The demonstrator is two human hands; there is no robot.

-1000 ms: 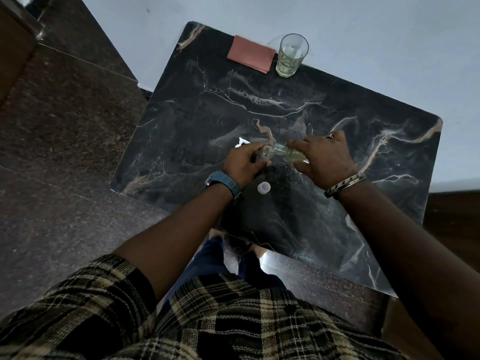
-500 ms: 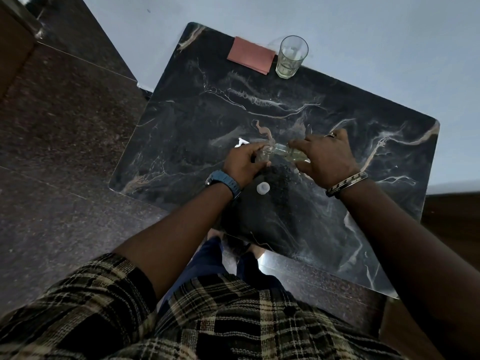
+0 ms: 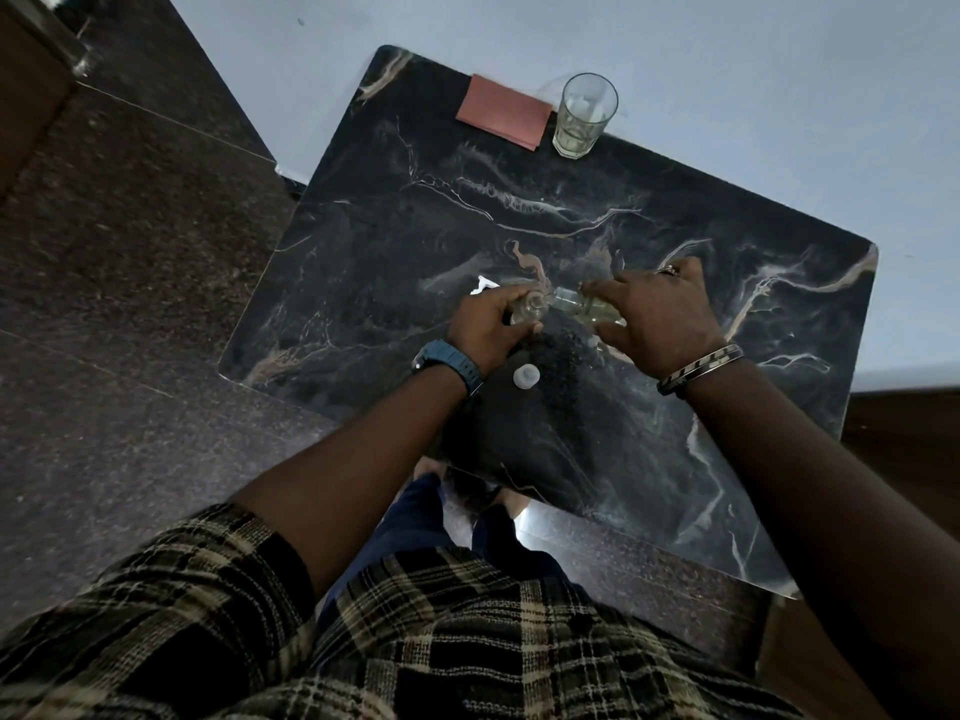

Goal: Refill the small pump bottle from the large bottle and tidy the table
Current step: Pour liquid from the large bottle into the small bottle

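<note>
A person in a plaid shirt leans over a dark, white-veined marble worktop (image 3: 426, 210) with rounded corners, set against a pale wall. At mid-worktop, the left hand (image 3: 485, 324) curls around the small bottle (image 3: 527, 311), a clear container held upright; the right hand (image 3: 657, 317) grips the large bottle (image 3: 587, 309), clear with yellowish liquid, tipped on its side so its neck meets the small bottle's mouth. Fingers hide most of both bottles. A small round white cap (image 3: 526, 377) lies just near the left wrist, toward the near edge. A white scrap (image 3: 482, 284) peeks out beyond the left hand; what it is cannot be told. At the far edge, a flat reddish pad (image 3: 503, 112) lies just beside a faceted glass (image 3: 584, 115) holding a little pale liquid. A blue watch (image 3: 451, 363) bands the left wrist, a metal bangle (image 3: 698, 367) the right.
</note>
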